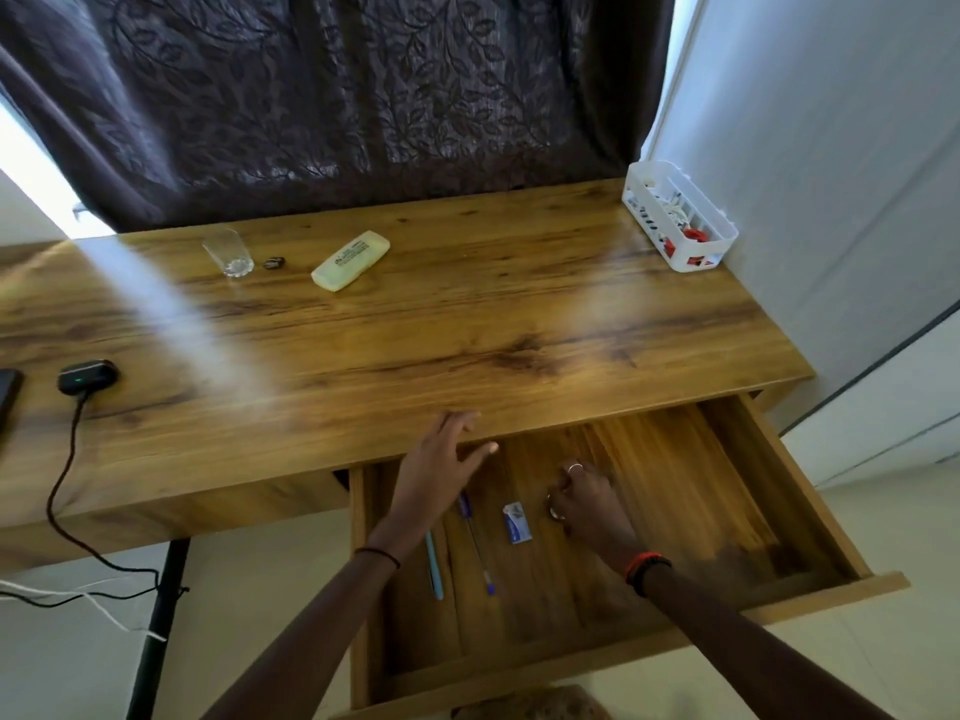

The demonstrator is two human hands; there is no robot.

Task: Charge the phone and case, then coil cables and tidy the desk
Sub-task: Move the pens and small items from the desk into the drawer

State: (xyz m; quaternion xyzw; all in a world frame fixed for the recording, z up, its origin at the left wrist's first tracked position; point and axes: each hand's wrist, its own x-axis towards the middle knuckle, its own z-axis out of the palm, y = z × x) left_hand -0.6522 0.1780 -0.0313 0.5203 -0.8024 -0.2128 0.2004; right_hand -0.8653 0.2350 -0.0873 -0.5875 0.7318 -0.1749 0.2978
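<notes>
Head view. Case [88,375] at left of desk [467,314], green light on, black cable [66,459] plugged in: charging judged under way. Phone [8,394] at frame edge, connection unseen. Drawer [727,459] open. Left hand [441,462] spread at desk edge. Right hand [589,504] curled inside drawer; contents cannot tell. Cable uncoiled; glass [228,254] not yet tidied.

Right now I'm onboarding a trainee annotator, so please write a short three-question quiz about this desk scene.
1. True or false: the pull-out wooden drawer is fully closed.
2. How many slim plastic pens lie inside it?
3. The small black charging case with the green light sits: A) inside the drawer; B) on the wooden desktop, cable attached; C) on the floor.
Key: 1 false; 2 two; 3 B.
</notes>
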